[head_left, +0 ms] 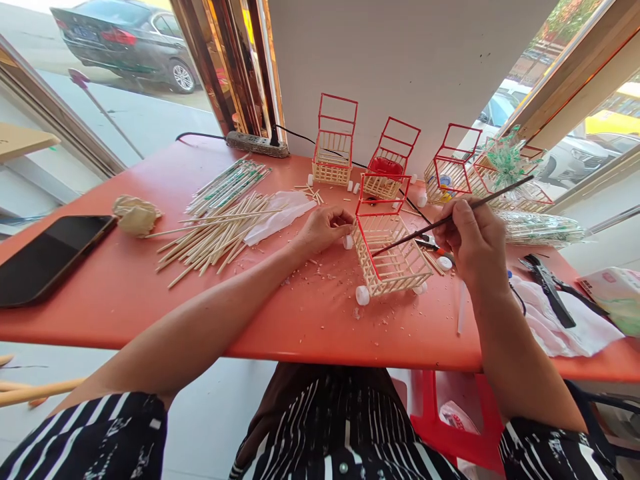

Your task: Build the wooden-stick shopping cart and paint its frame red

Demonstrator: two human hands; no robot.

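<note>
A miniature shopping cart (400,283) made of pale wooden sticks stands on white round wheels in front of me. Its handle and the upper edge of its left side are red. My left hand (327,230) has curled fingers gripping the cart's back left corner. Between the fingers of my right hand (473,233) is a thin, dark-handled paintbrush (413,235), slanting down to the left. The brush tip meets the cart near its red left rim; exact contact is hard to make out.
Several similar carts (333,157) line the back of the red table (300,327). Loose sticks (215,240), wrapped sticks (233,183), crumpled paper (136,217) and a phone (53,260) lie left. A cloth (545,330) and black-handled tool (553,293) lie right. A power strip (257,143) sits behind.
</note>
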